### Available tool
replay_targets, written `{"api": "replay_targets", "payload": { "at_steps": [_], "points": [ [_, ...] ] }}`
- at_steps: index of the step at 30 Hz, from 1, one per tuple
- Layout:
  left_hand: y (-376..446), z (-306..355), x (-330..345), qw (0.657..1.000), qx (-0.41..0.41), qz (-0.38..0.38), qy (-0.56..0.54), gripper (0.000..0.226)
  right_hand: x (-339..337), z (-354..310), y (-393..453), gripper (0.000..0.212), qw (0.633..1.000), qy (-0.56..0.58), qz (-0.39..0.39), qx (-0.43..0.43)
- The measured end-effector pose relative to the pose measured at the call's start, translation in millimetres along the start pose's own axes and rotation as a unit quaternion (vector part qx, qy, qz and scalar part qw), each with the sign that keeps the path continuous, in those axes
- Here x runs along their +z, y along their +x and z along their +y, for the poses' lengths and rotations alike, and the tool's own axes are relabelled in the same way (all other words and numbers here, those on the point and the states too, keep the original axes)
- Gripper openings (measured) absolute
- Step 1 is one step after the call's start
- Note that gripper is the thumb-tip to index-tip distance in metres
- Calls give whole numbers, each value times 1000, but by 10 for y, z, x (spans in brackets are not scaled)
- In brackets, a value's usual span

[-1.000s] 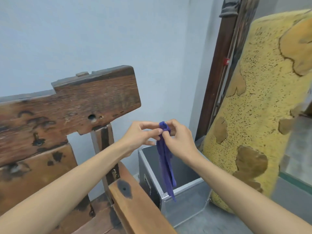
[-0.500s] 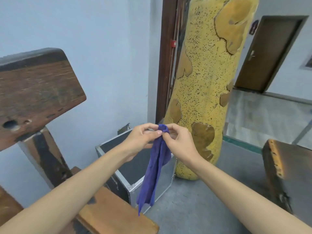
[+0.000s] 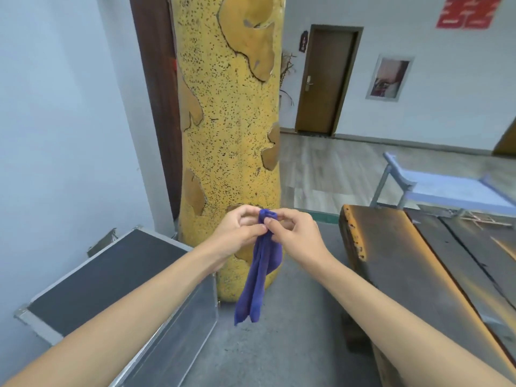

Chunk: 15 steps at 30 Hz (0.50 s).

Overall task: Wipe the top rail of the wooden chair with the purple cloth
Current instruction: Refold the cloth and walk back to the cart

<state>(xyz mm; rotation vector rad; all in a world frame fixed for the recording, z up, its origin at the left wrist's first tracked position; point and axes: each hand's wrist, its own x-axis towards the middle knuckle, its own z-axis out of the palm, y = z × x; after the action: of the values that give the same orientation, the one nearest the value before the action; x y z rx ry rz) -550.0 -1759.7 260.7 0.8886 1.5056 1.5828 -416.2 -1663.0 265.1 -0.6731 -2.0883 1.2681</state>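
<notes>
Pinched at its bunched top by the left hand [image 3: 240,230] and the right hand [image 3: 293,233], the purple cloth [image 3: 259,275] hangs free above the floor. Readying the cloth seems the step in hand; the chair is out of view, so wiping calls for turning toward it.

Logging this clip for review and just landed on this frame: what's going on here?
A person holds a purple cloth up in front of them, both hands pinching its bunched top: left hand, right hand. The rest of the cloth hangs loose, touching nothing. Behind it stands a yellow speckled pillar, with a metal-edged case to the left and a dark wooden bench to the right. No chair is in view, so no wiping is under way.
</notes>
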Motion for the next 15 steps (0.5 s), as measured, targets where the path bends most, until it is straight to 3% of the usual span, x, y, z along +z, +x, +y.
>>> {"api": "replay_targets", "payload": {
  "at_steps": [3,9,15],
  "points": [
    [571,-114,443,999,12,-31,23,40,-489,381,346,15,1000,-12,2,-1],
    [1628,-207,1155,998,21,-36,36,26,-1397,1033,924,29,997,-74,2,-33],
    [2698,-348,1788,996,15,-69,46,26,-2208,1828,1573,72,997,-36,-46,50]
  ]
}}
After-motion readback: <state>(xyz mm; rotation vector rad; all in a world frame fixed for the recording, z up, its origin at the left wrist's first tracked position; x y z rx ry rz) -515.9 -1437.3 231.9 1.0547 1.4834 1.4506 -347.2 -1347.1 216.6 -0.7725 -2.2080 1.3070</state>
